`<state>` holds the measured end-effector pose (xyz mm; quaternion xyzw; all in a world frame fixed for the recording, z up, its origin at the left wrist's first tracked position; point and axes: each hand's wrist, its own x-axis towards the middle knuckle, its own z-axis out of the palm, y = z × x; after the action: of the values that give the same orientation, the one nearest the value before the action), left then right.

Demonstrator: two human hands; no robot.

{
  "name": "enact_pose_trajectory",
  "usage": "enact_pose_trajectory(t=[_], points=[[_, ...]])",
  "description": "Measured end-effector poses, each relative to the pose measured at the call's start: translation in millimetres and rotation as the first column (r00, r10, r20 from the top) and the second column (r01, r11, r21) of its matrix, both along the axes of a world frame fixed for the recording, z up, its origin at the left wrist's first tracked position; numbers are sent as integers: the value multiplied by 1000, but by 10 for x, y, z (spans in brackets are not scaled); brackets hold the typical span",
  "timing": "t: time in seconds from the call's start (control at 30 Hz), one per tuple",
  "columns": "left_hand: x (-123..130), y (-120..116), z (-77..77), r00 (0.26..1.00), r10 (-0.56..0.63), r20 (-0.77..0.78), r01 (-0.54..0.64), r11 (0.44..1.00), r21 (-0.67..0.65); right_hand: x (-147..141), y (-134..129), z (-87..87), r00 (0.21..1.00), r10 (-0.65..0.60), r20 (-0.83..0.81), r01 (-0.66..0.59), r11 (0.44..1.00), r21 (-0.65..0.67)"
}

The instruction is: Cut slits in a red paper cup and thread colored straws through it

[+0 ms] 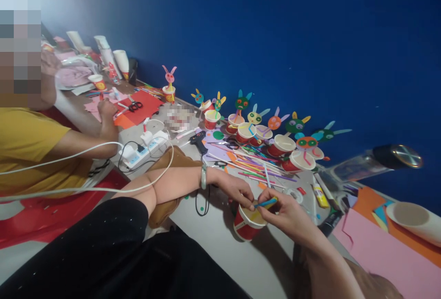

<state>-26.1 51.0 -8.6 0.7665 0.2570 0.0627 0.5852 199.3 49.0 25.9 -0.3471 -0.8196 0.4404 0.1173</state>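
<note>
My right hand [285, 211] pinches a short blue straw [268, 202] between thumb and fingertips. My left hand [237, 189] comes in from the other side, its fingertips closed at the straw's left end. Just beneath both hands stands a red and white paper cup [250, 226] with something yellow showing at its mouth. The cup's rim is partly covered by my fingers. Behind, several paper cups [299, 161] carry bent straws topped with paper rabbit heads [295, 123].
Loose coloured straws [248, 161], a black glue gun [198, 143] and a yellow glue bottle [320, 194] lie about. A glass bottle [358, 166] leans right. White cables cross near a power strip [146, 149]. A person in a yellow top [31, 152] works at left.
</note>
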Motion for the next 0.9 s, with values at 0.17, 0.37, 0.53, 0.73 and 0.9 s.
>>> enact_pose_trajectory(t=[0.17, 0.37, 0.53, 0.73, 0.9], points=[[4, -22, 66, 1000, 6, -27, -9, 996, -84, -1, -8, -10, 1000, -7, -8, 7, 1000, 0], [17, -32, 98, 998, 25, -51, -30, 995, -96, -20, -25, 17, 1000, 1, 6, -1, 1000, 5], [55, -26, 34, 996, 67, -58, -73, 991, -114, -34, -33, 29, 1000, -3, 27, 2, 1000, 23], [54, -21, 6, 998, 42, -35, -45, 996, -73, -11, -4, -16, 999, 17, 38, -17, 1000, 3], [27, -24, 25, 999, 13, -32, -16, 995, -102, -6, 15, -57, 999, 4, 35, -3, 1000, -27]])
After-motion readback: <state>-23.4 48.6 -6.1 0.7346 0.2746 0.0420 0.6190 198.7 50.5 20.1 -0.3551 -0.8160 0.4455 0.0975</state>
